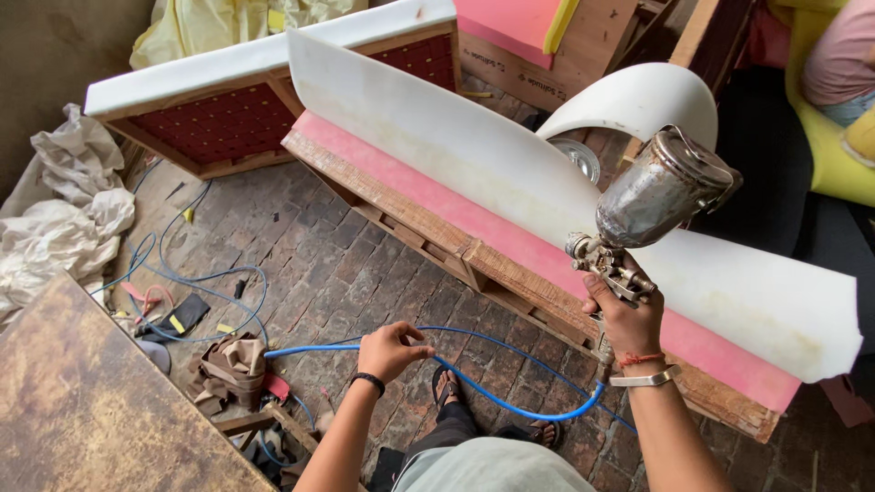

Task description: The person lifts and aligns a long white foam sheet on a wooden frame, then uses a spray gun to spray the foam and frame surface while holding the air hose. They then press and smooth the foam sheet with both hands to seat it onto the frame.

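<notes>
My right hand [627, 314] grips a metal spray gun [638, 214] with a dented steel cup on top, held upright beside a long white foam sheet [474, 150]. The foam leans over a pink foam layer [510, 239] on a wooden frame [456, 255]. My left hand [390, 349] is closed around the blue air hose [492, 394], which loops past my sandalled foot to the base of the gun.
A second wooden frame with white foam [228, 100] stands at the back left. Crumpled white cloth [64, 210] lies at the left, a brown board [82, 401] at the lower left. Blue cables and scraps [196, 301] litter the brick floor. A seated person [834, 64] is at the top right.
</notes>
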A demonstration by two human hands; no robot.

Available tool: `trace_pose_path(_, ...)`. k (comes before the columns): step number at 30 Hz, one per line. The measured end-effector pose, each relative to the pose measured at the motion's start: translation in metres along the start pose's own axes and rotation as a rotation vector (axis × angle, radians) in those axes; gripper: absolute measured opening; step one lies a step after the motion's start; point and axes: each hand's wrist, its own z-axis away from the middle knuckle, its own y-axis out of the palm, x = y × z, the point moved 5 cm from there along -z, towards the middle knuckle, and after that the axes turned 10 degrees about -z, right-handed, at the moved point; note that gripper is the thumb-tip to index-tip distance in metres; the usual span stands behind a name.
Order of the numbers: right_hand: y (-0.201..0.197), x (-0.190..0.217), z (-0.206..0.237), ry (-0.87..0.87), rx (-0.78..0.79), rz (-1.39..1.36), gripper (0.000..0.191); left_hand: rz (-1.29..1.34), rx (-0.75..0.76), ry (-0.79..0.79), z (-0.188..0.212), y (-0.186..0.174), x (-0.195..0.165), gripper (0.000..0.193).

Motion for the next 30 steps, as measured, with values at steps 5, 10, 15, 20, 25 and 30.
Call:
trace_pose_path(5,0.010,-0.023,0.019,0.077,-0.017,0.077,0.027,0.062,0.045,0.004,-0.011,0.003,0.019,0.051)
trace_pose_path(10,-0.025,-0.041,0.064,0.103,-0.188,0.196,0.029,-0.022,0.143,0.201,-0.026,0.036,0.002,0.049)
trace_pose_path(15,-0.092,-0.035,0.135,0.078,-0.461,0.378,0.023,-0.083,0.292,0.381,-0.028,0.077,-0.033,0.048)
trace_pose_path(20,-0.150,-0.022,0.202,-0.018,-0.732,0.315,0.018,-0.134,0.379,0.565,-0.024,0.107,-0.083,0.047)
trace_pose_path(25,-0.178,-0.008,0.264,0.074,-0.957,0.431,0.022,-0.205,0.469,0.718,-0.004,0.134,-0.132,0.043)
trace_pose_path(30,-0.182,-0.016,0.277,0.087,-0.716,0.159,0.014,-0.219,0.505,0.768,0.012,0.147,-0.153,0.045)
